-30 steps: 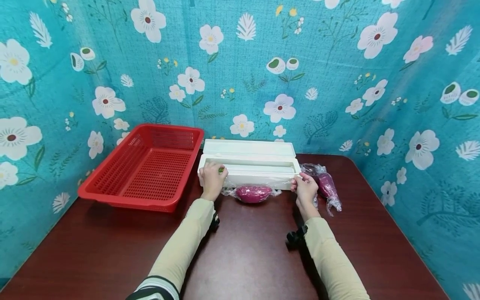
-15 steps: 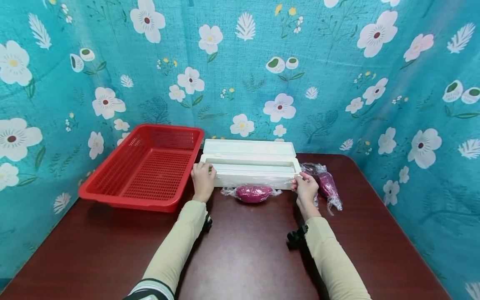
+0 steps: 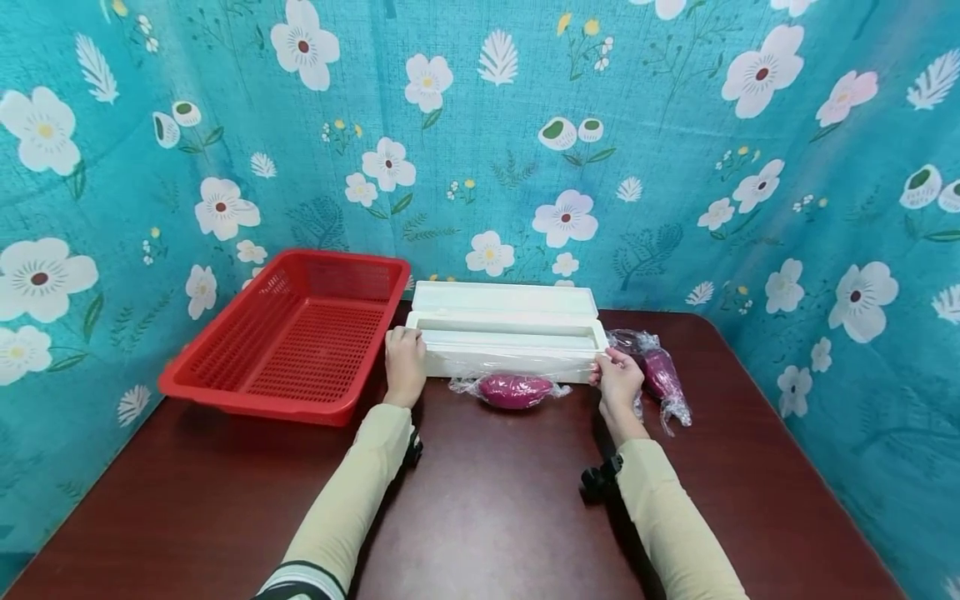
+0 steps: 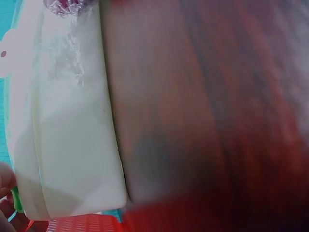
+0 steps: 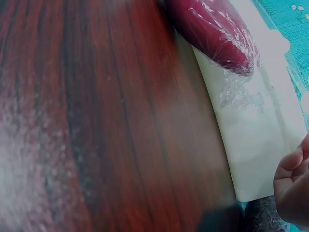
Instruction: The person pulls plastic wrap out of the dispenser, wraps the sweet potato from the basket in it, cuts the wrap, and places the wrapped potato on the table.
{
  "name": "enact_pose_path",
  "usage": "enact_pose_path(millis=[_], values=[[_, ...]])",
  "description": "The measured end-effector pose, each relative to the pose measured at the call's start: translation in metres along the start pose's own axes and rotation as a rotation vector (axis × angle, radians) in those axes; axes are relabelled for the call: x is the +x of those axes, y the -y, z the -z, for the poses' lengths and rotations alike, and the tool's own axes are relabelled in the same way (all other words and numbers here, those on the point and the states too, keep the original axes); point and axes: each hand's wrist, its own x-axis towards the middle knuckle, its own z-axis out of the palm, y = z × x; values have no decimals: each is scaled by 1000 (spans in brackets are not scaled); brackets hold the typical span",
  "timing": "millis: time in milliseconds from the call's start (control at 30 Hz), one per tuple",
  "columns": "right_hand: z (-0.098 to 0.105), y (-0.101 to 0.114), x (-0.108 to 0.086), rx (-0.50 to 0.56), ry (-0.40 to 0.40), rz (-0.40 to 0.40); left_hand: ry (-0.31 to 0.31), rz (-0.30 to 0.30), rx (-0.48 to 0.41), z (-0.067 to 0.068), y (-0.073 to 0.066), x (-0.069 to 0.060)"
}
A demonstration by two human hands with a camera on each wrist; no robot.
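A white cling film dispenser box (image 3: 480, 363) lies at the back of the table with its lid (image 3: 504, 298) raised. Inside it the pale film roll (image 3: 510, 340) shows. At the box's left end, my left hand (image 3: 405, 367) has its fingers on a small green slide cutter (image 4: 17, 199), mostly hidden in the head view. My right hand (image 3: 618, 383) pinches clear film at the right front corner of the box. Film covers part of the front wall. Against that front lies a purple-red oblong thing (image 3: 514, 391) wrapped in film, its ends twisted.
A red plastic basket (image 3: 258, 406) stands left of the box, close to my left hand. Right of the box lie more purple wrapped things (image 3: 662, 375), partly behind my right hand. A flowered blue cloth (image 3: 450, 192) hangs behind the brown table (image 3: 480, 500).
My left hand has moved left along the box to its left end, taking the green slide cutter with it. My right hand stays at the right corner. The view has shifted slightly.
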Motion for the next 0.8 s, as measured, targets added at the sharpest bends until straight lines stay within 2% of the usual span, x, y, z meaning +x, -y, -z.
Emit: enact_pose_path(millis=[200, 367, 467, 567, 600, 667, 733, 800], values=[[4, 0, -1, -64, 62, 27, -28, -2, 43, 1, 0, 1], [8, 6, -5, -155, 121, 29, 44, 3, 120, 5, -5, 1], [10, 12, -9, -256, 164, 11, 46, -33, 154, 6, -10, 1], [11, 18, -10, -371, 162, 27, -2, -144, 128, 7, -19, 0], [12, 19, -9, -399, 143, 52, -17, -199, 103, 8, -23, -1], [16, 15, -2, -389, 107, 125, -6, -314, 17, 9, -30, -2], [22, 6, 9, -375, 123, 251, 65, -409, -74, 10, -37, -4], [26, -1, 16, -369, 214, 362, 188, -458, -145, 11, -40, -6]])
